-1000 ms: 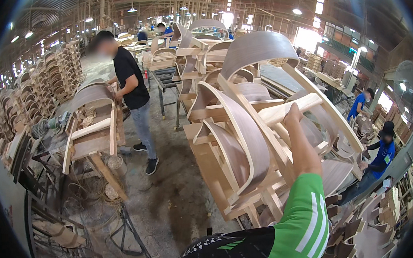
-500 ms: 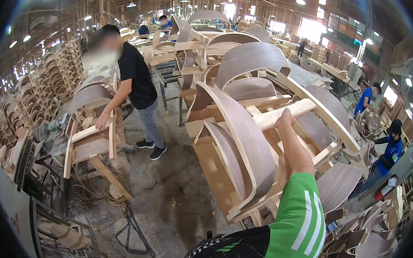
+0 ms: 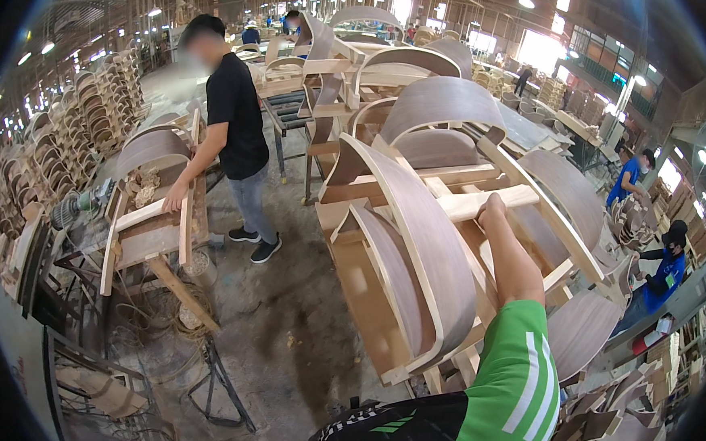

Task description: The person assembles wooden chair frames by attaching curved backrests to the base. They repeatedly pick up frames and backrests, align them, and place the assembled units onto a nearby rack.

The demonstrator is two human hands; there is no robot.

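My right hand (image 3: 493,207) is closed around the pale wooden crossbar (image 3: 521,196) of a curved chair frame, the fingers partly hidden behind the bar. This frame has a wide bent-veneer band (image 3: 443,106) and a long straight side rail (image 3: 559,216), and it leans among other frames on the pile. Just left of my hand stands a tall curved panel (image 3: 432,256) with a greyish-brown face and pale edges. A smaller curved piece (image 3: 384,267) sits inside it. My left hand is out of view.
At left, a person in a black shirt (image 3: 233,115) handles a similar frame (image 3: 154,148) on a bench. Cables lie on the floor below it. Stacked curved parts (image 3: 81,132) fill the far left, with more (image 3: 623,414) at lower right. Two people in blue (image 3: 669,266) work at right.
My view has shifted slightly. The gripped frame has tilted a little, its side rail's lower end moving left. The person at left stays bent over the bench with a hand on the frame.
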